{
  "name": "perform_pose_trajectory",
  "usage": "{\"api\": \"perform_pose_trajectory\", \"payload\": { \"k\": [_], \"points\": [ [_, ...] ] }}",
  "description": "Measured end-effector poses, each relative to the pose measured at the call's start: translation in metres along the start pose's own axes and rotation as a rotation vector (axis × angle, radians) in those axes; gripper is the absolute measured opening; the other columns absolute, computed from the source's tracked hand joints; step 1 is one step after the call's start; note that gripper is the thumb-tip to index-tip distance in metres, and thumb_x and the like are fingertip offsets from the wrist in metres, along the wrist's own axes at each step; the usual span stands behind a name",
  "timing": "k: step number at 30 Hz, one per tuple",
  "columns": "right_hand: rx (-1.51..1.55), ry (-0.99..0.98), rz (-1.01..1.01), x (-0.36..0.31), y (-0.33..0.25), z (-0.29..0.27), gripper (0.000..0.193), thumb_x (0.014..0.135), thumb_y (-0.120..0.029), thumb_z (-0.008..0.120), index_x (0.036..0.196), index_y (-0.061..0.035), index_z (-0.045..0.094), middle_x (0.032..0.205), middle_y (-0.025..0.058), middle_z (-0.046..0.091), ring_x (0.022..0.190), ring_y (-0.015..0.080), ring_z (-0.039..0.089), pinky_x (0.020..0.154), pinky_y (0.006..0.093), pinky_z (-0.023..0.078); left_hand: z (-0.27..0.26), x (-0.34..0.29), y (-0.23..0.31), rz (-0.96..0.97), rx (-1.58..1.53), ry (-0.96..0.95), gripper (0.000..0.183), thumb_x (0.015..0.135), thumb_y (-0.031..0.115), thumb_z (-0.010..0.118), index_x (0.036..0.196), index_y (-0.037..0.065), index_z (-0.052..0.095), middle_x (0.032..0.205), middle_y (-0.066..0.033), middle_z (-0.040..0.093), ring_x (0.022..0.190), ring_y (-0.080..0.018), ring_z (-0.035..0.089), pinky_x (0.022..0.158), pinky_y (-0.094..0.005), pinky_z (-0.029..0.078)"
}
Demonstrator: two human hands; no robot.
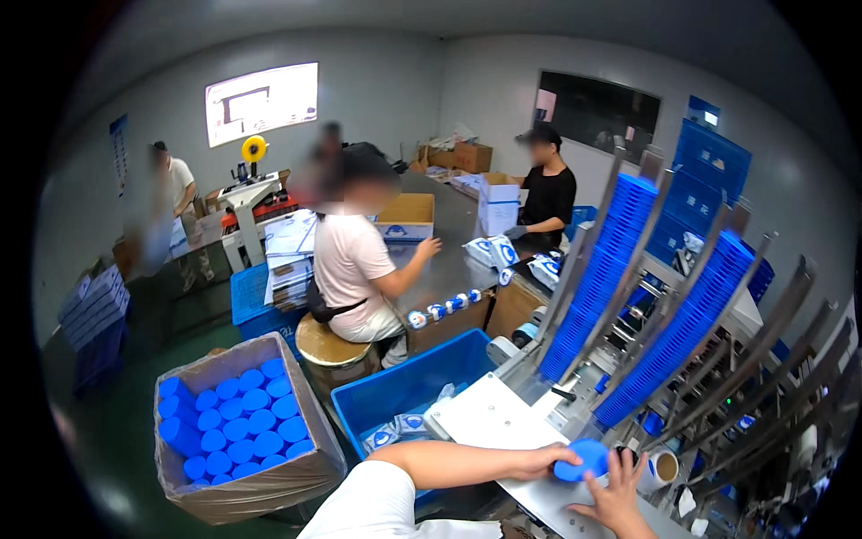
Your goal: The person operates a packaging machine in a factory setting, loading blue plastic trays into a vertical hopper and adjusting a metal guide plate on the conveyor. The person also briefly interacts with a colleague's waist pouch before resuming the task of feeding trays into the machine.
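Note:
My left hand [544, 460] reaches across from the lower middle and grips the left edge of a blue round lid [584, 460], or a short stack of them; its depth is hidden. My right hand [616, 496] is at the lid's right side with fingers spread, its fingertips close to or touching the rim. Both hands are over the white metal plate [503, 415] of a machine. Beyond them rise two tall leaning stacks of blue round pieces, a left stack [600, 274] and a right stack [680, 328], between upright metal guide rails.
At left stands a lined carton [242, 506] holding several stacks of blue lids. A blue crate [359, 402] with white-and-blue packets is beside the plate. A roll [664, 467] is right of my hands. A seated person [346, 260] and another person in black [549, 189] are at the table [440, 269].

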State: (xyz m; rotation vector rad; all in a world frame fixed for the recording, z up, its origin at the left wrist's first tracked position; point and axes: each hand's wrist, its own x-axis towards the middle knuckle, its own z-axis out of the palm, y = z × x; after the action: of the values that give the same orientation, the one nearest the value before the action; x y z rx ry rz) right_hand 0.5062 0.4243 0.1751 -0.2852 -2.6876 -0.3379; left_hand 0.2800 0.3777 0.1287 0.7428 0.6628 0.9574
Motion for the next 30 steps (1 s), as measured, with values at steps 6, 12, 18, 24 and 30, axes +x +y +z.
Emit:
{"api": "perform_pose_trajectory", "payload": {
  "k": [6, 12, 18, 24, 30],
  "points": [
    [-0.187, 0.018, -0.362, 0.067, 0.010, -0.008, 0.051, 0.077, -0.024, 0.057, 0.121, -0.0480, 0.051, 0.122, 0.0068, 0.044, 0.119, 0.0262, 0.041, 0.101, 0.0593, 0.025, -0.001, -0.020, 0.015, -0.231, -0.613, -0.144, 0.061, 0.081, 0.043, 0.060, 0.133, 0.020, 0.038, 0.127, -0.0061, 0.047, 0.113, -0.0199, 0.048, 0.097, -0.0368, 0.038],
    [-0.132, 0.306, -0.107, 0.219, 0.070, -0.098, 0.091, 0.049, -0.018, 0.081, 0.132, -0.0170, 0.045, 0.118, 0.0198, 0.040, 0.107, 0.0386, 0.044, 0.089, 0.0534, 0.039, -0.045, 0.033, 0.024, 0.320, 0.109, 0.036, 0.069, 0.085, 0.050, 0.060, 0.136, 0.012, 0.033, 0.129, -0.0131, 0.037, 0.121, -0.0265, 0.041, 0.102, -0.0388, 0.038],
    [-0.749, 0.762, 0.165, 0.415, 0.134, -0.204, 0.113, 0.052, -0.013, 0.084, 0.145, -0.0214, 0.021, 0.128, 0.0215, 0.033, 0.120, 0.0395, 0.035, 0.099, 0.0507, 0.032, -0.045, 0.044, 0.005, 0.786, 0.932, 0.003, 0.055, 0.082, 0.030, 0.069, 0.126, 0.008, 0.045, 0.118, -0.0114, 0.038, 0.106, -0.0231, 0.049, 0.089, -0.0329, 0.046],
    [-1.008, 0.153, 0.487, 0.449, 0.139, -0.184, 0.112, 0.061, -0.013, 0.081, 0.148, -0.0281, 0.012, 0.132, 0.0207, 0.034, 0.129, 0.0369, 0.030, 0.107, 0.0548, 0.023, -0.056, 0.042, 0.002, 0.691, 0.864, -0.009, 0.042, 0.082, 0.030, 0.069, 0.116, 0.009, 0.055, 0.117, -0.0097, 0.041, 0.089, -0.0199, 0.054, 0.077, -0.0308, 0.048],
    [-0.446, -0.106, 0.538, 0.443, 0.148, -0.234, 0.091, 0.064, -0.028, 0.082, 0.138, -0.0133, 0.031, 0.131, 0.0178, 0.043, 0.126, 0.0334, 0.038, 0.103, 0.0523, 0.034, -0.050, 0.041, -0.005, 0.629, 0.823, 0.134, 0.035, 0.077, 0.016, 0.068, 0.110, 0.012, 0.057, 0.113, -0.0123, 0.049, 0.091, -0.0283, 0.057, 0.072, -0.0367, 0.051]
  ]
}}
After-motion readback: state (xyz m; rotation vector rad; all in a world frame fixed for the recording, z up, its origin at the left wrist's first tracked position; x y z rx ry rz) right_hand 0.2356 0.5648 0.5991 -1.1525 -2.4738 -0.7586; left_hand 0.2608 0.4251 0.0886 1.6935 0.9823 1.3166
